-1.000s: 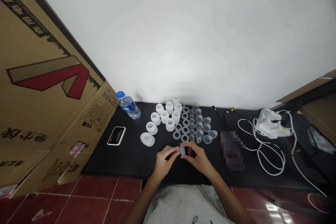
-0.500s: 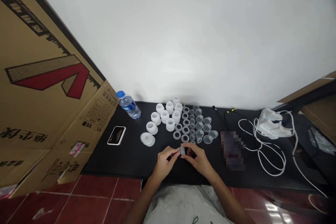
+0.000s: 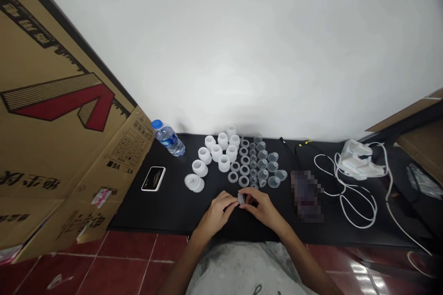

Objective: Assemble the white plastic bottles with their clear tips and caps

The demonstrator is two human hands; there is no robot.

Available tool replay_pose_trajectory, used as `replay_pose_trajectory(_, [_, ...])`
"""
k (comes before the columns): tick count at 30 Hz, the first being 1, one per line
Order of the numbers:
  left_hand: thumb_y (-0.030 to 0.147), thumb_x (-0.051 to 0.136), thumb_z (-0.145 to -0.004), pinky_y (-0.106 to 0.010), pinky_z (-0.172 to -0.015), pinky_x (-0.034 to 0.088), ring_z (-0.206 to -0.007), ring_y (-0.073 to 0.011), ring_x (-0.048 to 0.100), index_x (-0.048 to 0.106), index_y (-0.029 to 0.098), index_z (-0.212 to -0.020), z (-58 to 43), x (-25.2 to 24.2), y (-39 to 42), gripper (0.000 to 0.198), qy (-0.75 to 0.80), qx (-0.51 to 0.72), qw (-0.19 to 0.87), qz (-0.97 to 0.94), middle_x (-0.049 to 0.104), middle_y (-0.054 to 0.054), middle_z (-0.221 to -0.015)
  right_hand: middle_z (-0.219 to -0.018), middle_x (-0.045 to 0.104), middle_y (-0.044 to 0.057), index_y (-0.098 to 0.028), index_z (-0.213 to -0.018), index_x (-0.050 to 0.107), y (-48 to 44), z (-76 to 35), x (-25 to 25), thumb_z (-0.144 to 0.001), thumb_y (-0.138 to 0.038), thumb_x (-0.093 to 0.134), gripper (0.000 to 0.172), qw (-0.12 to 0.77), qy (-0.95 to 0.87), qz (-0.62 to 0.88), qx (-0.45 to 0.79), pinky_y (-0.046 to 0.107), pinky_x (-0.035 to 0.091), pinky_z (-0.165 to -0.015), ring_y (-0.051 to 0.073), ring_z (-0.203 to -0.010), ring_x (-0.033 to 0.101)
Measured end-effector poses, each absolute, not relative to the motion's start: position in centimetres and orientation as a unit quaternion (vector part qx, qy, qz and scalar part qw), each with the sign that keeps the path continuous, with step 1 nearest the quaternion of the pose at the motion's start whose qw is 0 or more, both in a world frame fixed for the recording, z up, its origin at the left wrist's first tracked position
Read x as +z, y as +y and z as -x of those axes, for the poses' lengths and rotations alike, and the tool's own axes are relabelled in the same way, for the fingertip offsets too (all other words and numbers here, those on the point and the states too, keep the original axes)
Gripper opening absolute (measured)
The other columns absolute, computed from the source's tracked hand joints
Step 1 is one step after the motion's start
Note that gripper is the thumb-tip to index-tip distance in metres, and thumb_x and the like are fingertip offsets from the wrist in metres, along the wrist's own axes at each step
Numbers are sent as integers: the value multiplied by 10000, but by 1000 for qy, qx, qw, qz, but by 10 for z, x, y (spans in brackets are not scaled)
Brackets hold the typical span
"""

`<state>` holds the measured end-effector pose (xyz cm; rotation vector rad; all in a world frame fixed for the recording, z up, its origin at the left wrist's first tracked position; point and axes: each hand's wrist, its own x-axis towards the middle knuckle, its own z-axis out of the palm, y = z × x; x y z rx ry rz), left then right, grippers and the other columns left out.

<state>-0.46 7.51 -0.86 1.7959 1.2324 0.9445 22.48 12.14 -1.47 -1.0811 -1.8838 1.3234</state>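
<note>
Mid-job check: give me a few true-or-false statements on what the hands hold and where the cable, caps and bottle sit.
1. The left hand and right hand pinch one small clear part between them. True.
2. The cable is coiled left of the hands. False: the white cable lies to their right.
3. The white caps sit left of the clear cups, with the rings between them. True.
4. The bottle is in the right hand. False: the water bottle sits near the table's far left corner, apart from both hands.
</note>
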Motion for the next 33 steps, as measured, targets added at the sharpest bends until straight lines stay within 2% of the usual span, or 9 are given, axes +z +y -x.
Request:
replay_pose_trajectory(3, [191,616,-1072,-328,-881,574,-972,-214,711,815,254,-1096,6,-11,78,210,486,356,383,-700,780,-54,-1002,-1080,760,50,-291,-1308,732,120,-226,-17,-973,-365,782,347,296,-723,386,491,282,581,-692,189,-824,686])
replay_pose_trajectory(7, [154,632,-1052,-318,-865,570,-966,-211,711,816,251,-1072,5,-14,78,209,501,338,373,-704,775,-49,-989,-1092,758,57,-286,-1321,721,116,-225,-18,-976,-348,784,356,303,-726,389,481,259,553,-629,190,-825,686])
replay_pose_trajectory(10, [133,634,-1037,-317,-856,567,-964,-214,704,810,244,-1035,3,-12,79,208,508,333,344,-716,765,-53,-973,-1131,756,61,-286,-1328,714,115,-223,-18,-992,-331,770,344,318,-731,378,471,295,590,-728,180,-813,685])
replay_pose_trajectory(13, [144,652,-1020,-304,-792,561,-874,-204,698,805,234,-951,2,-12,81,190,523,342,326,-710,748,-45,-891,-1205,744,73,-296,-1365,696,116,-220,-19,-1007,-328,750,363,335,-738,362,460,328,609,-808,177,-823,685])
replay_pose_trajectory(16, [198,704,-998,-282,-724,557,-754,-176,697,814,232,-950,5,-19,83,125,536,375,353,-669,767,-27,-843,-1148,744,67,-293,-1342,711,117,-215,-23,-993,-367,770,361,349,-730,364,462,320,612,-775,180,-811,682])
replay_pose_trajectory(19, [305,765,-977,-280,-702,580,-718,-172,720,833,228,-996,10,-30,83,104,540,416,388,-620,810,-31,-862,-972,736,28,-285,-1283,739,117,-210,-26,-959,-424,809,360,347,-705,388,482,298,596,-717,181,-774,686])
replay_pose_trajectory(24, [409,776,-975,-341,-799,656,-845,-217,788,841,206,-1103,15,-35,81,248,506,456,426,-595,839,-86,-991,-879,717,-2,-271,-1275,745,118,-207,-26,-922,-481,843,422,352,-672,404,511,295,580,-734,179,-769,686])
replay_pose_trajectory(31, [355,737,-1007,-375,-862,668,-1041,-251,787,841,231,-1133,12,-29,83,206,492,466,414,-607,812,-113,-1168,-876,717,5,-268,-1250,761,120,-207,-22,-902,-503,857,431,364,-664,415,504,298,560,-703,181,-751,668])
replay_pose_trajectory(33, [350,745,-999,-366,-841,674,-1041,-250,789,833,230,-1149,12,-29,82,211,493,472,420,-598,808,-113,-1181,-895,727,9,-268,-1241,763,120,-206,-23,-898,-511,858,431,363,-657,416,513,305,568,-714,181,-757,672])
